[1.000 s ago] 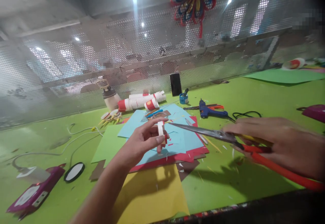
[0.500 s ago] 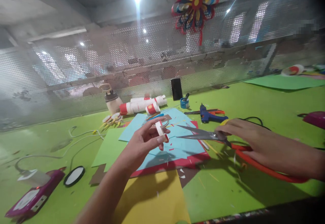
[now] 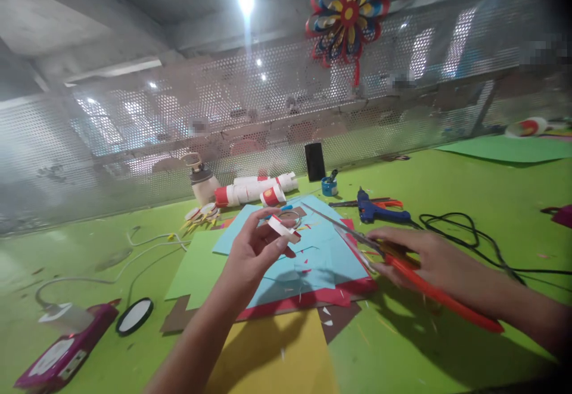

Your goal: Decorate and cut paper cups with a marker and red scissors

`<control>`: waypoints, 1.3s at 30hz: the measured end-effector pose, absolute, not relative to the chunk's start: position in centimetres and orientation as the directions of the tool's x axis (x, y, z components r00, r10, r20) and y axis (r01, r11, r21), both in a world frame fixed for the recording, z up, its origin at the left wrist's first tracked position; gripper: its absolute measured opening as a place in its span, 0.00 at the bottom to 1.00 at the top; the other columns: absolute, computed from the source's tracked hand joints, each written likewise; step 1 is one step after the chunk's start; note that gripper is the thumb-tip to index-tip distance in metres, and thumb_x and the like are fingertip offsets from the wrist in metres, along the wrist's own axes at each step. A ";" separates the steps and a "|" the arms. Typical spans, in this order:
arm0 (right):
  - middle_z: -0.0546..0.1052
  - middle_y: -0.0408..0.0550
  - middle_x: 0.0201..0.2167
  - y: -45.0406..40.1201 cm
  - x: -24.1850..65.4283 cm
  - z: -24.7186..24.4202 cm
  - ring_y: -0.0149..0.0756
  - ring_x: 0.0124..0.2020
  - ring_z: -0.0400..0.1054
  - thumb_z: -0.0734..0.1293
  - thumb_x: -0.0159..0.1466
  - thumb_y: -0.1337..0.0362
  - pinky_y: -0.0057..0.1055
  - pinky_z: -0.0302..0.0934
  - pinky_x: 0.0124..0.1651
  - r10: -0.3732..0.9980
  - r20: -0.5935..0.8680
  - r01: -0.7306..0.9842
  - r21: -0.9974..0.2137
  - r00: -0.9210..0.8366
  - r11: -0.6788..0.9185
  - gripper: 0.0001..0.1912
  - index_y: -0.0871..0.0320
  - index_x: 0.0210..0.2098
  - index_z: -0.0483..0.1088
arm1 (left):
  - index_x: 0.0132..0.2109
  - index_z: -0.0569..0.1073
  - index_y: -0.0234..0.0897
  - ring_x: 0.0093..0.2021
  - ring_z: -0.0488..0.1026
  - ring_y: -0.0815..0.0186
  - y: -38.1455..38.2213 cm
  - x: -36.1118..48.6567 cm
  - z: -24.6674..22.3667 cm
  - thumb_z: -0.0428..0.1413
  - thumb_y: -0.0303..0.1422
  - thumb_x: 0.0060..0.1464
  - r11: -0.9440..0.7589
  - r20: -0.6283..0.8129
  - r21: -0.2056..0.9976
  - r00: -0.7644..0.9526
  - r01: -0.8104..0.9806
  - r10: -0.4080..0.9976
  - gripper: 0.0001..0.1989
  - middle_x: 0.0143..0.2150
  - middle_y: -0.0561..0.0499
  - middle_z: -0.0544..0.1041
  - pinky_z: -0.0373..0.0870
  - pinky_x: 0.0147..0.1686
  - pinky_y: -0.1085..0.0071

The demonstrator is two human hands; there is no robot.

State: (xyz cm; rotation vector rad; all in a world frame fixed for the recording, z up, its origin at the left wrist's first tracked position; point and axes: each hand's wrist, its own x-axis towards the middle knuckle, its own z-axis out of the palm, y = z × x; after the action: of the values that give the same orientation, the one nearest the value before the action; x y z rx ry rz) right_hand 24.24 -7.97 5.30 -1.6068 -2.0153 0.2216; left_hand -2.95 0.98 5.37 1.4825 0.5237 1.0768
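Between the thumb and fingers of my left hand (image 3: 259, 242) is a small white paper cup piece (image 3: 283, 229) with red edges and a thin curved rim. My right hand (image 3: 429, 257) grips large scissors (image 3: 440, 292) with orange-red handles. Their blades point up and left, one over the light blue sheets (image 3: 304, 263) and the other lower, near the right edge of the sheets. The blade tips are apart from the cup piece. Small red and white scraps lie on the blue sheets.
A blue glue gun (image 3: 379, 209) with a black cable lies behind my right hand. Further back are paper cups (image 3: 250, 190), a bottle (image 3: 203, 182), a blue jar (image 3: 329, 185) and a phone (image 3: 315, 161). A purple power strip (image 3: 67, 346) and round mirror (image 3: 134, 316) are at left.
My right hand has moved left and the scissors have turned, their upper blade pointing more steeply up-left. The cup piece has tilted in my left hand. The view has shifted slightly.
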 end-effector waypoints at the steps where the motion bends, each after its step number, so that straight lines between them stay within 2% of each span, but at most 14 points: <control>1: 0.81 0.52 0.46 -8.0 24.2 5.1 0.47 0.44 0.77 0.64 0.63 0.57 0.38 0.73 0.42 0.923 0.352 0.841 -0.441 -0.158 0.313 0.18 0.56 0.49 0.74 | 0.53 0.64 0.39 0.42 0.76 0.63 0.9 -2.9 5.4 0.61 0.32 0.55 -0.235 0.328 0.940 0.457 -0.248 0.827 0.20 0.48 0.44 0.78 0.75 0.38 0.67; 4: 0.80 0.51 0.46 -8.4 23.8 4.7 0.45 0.45 0.75 0.63 0.63 0.63 0.37 0.72 0.43 0.872 0.422 0.822 -0.386 -0.247 0.419 0.15 0.54 0.49 0.71 | 0.52 0.64 0.39 0.42 0.77 0.63 0.8 -2.6 5.4 0.61 0.33 0.55 -0.250 0.333 0.937 0.409 -0.243 0.850 0.20 0.47 0.44 0.79 0.75 0.38 0.67; 6: 0.79 0.52 0.46 -8.7 23.5 4.3 0.46 0.45 0.74 0.64 0.63 0.65 0.40 0.71 0.45 0.854 0.436 0.825 -0.343 -0.284 0.449 0.14 0.53 0.49 0.71 | 0.51 0.64 0.39 0.41 0.77 0.64 0.7 -2.5 5.4 0.61 0.33 0.54 -0.255 0.330 0.938 0.378 -0.235 0.865 0.19 0.46 0.45 0.79 0.75 0.37 0.67; 11: 0.75 0.54 0.46 -9.1 23.2 3.1 0.49 0.48 0.71 0.64 0.61 0.68 0.48 0.69 0.48 0.817 0.500 0.856 -0.249 -0.287 0.453 0.19 0.53 0.52 0.68 | 0.48 0.64 0.39 0.41 0.77 0.63 0.6 -2.2 5.6 0.62 0.33 0.53 -0.237 0.304 0.945 0.342 -0.223 0.889 0.18 0.44 0.46 0.80 0.75 0.37 0.67; 16: 0.74 0.55 0.44 -9.0 23.3 2.8 0.50 0.45 0.70 0.62 0.61 0.69 0.49 0.69 0.45 0.808 0.508 0.883 -0.175 -0.298 0.435 0.17 0.55 0.50 0.66 | 0.47 0.64 0.39 0.39 0.77 0.65 0.3 -2.2 5.7 0.63 0.31 0.52 -0.246 0.297 0.950 0.312 -0.191 0.902 0.18 0.44 0.48 0.80 0.75 0.37 0.69; 19: 0.74 0.55 0.43 -9.0 23.3 3.0 0.51 0.44 0.70 0.62 0.60 0.71 0.49 0.69 0.44 0.786 0.532 0.882 -0.140 -0.316 0.449 0.20 0.55 0.51 0.66 | 0.46 0.63 0.39 0.37 0.77 0.67 0.2 -2.1 5.6 0.63 0.30 0.51 -0.260 0.308 0.947 0.305 -0.188 0.901 0.19 0.43 0.49 0.80 0.75 0.37 0.69; 22: 0.74 0.55 0.43 -9.1 23.3 3.0 0.51 0.45 0.71 0.62 0.59 0.70 0.49 0.69 0.44 0.787 0.542 0.885 -0.155 -0.295 0.438 0.21 0.54 0.52 0.66 | 0.46 0.63 0.39 0.37 0.77 0.66 0.3 -2.1 5.5 0.62 0.30 0.53 -0.257 0.313 0.944 0.308 -0.207 0.898 0.18 0.41 0.49 0.80 0.75 0.37 0.69; 27: 0.76 0.52 0.47 -8.4 23.7 3.0 0.49 0.48 0.71 0.63 0.61 0.65 0.48 0.67 0.49 0.827 0.534 0.889 -0.277 -0.174 0.366 0.18 0.51 0.51 0.67 | 0.47 0.62 0.38 0.42 0.77 0.61 0.0 -2.0 5.7 0.61 0.32 0.55 -0.228 0.297 0.944 0.316 -0.236 0.901 0.17 0.39 0.46 0.80 0.75 0.39 0.64; 30: 0.76 0.55 0.49 -7.5 24.4 2.8 0.52 0.48 0.72 0.61 0.61 0.63 0.49 0.68 0.49 0.861 0.498 0.912 -0.294 -0.109 0.285 0.19 0.54 0.52 0.68 | 0.45 0.62 0.39 0.42 0.78 0.60 -0.2 -2.0 5.9 0.62 0.32 0.53 -0.218 0.297 0.937 0.297 -0.272 0.907 0.18 0.41 0.46 0.80 0.75 0.39 0.63; 34: 0.77 0.60 0.48 -6.1 26.1 1.8 0.56 0.48 0.72 0.61 0.62 0.59 0.52 0.66 0.50 0.937 0.348 0.958 -0.257 -0.034 0.130 0.22 0.56 0.54 0.71 | 0.40 0.62 0.40 0.45 0.78 0.60 -0.2 -1.9 5.9 0.65 0.29 0.49 -0.225 0.313 0.921 0.259 -0.319 0.914 0.18 0.46 0.46 0.79 0.76 0.43 0.63; 36: 0.77 0.59 0.46 -5.5 27.1 1.0 0.56 0.47 0.72 0.61 0.62 0.58 0.50 0.66 0.48 0.963 0.270 0.969 -0.230 -0.024 0.089 0.21 0.55 0.52 0.72 | 0.38 0.61 0.40 0.46 0.78 0.60 0.0 -1.9 5.9 0.65 0.27 0.47 -0.232 0.322 0.917 0.256 -0.325 0.912 0.19 0.48 0.47 0.78 0.75 0.45 0.63; 39: 0.77 0.60 0.43 -4.8 28.4 -0.2 0.55 0.44 0.72 0.63 0.61 0.59 0.47 0.66 0.44 0.973 0.230 0.975 -0.218 0.003 0.048 0.21 0.57 0.51 0.73 | 0.38 0.62 0.39 0.46 0.78 0.62 0.3 -1.9 5.6 0.67 0.26 0.44 -0.243 0.328 0.918 0.255 -0.314 0.910 0.21 0.49 0.47 0.77 0.75 0.48 0.62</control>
State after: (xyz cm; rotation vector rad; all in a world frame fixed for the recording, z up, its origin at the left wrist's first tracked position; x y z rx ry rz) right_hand 28.35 -4.83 -0.17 -1.9702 -2.0163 -0.0068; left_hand -1.94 0.31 5.65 1.3329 0.6233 1.2997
